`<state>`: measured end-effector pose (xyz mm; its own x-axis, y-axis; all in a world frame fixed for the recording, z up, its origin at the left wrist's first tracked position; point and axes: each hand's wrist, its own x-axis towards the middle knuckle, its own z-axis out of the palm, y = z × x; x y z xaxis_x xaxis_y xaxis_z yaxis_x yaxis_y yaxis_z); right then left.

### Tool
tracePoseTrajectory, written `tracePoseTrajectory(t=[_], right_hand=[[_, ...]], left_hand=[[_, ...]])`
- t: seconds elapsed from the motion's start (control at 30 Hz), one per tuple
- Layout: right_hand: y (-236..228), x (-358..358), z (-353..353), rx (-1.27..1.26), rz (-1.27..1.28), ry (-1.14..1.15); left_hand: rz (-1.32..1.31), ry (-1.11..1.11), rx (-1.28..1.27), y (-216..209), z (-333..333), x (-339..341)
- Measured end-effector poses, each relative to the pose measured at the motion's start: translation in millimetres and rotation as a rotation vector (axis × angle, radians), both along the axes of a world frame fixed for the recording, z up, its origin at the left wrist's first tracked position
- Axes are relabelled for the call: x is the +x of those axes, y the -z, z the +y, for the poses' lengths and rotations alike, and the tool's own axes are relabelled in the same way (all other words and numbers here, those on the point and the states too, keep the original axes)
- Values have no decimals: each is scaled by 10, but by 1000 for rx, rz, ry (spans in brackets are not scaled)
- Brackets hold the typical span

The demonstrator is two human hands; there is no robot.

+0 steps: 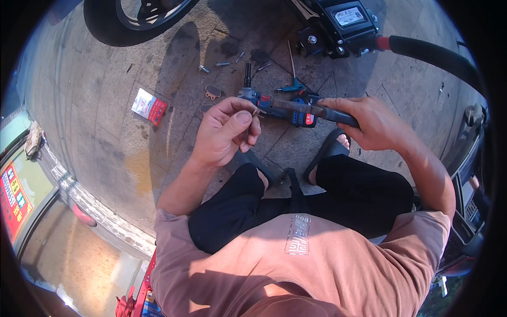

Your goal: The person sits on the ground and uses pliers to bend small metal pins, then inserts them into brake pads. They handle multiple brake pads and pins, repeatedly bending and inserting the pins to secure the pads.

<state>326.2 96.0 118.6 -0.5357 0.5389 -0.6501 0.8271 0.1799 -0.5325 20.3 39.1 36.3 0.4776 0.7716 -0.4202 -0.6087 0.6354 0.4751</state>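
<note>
My right hand (372, 121) is closed around the dark handle of a long, flat, brownish tool (296, 106) that looks like a file. The tool reaches left toward my other hand. My left hand (227, 132) pinches a small thin metal pin (260, 111) between thumb and fingers, close to the tool's tip; the fingers partly cover the pin. Beneath both hands, a blue cordless impact wrench (282, 112) with a black socket lies on the pavement. One brake pad (213, 92) rests left of the wrench, and another is mostly hidden behind my left hand.
A teal T-handle hex key (293, 84) lies beyond the wrench, near several loose bolts (223, 64). A white-and-red packet (149, 106) is on the pavement at left. A wheel (132, 31) and a black vehicle part (343, 26) with a padded bar stand at the far side.
</note>
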Motion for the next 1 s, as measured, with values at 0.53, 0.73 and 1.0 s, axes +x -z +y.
tracePoseTrajectory(t=[0.53, 0.73, 1.0], right_hand=[[-48, 31, -11, 241, 51, -160], [-64, -7, -40, 301, 68, -147], [-22, -20, -68, 164, 62, -72]], left_hand=[[225, 147, 109, -57, 74, -32], [271, 153, 80, -105, 67, -17], [336, 149, 146, -139, 58, -15]])
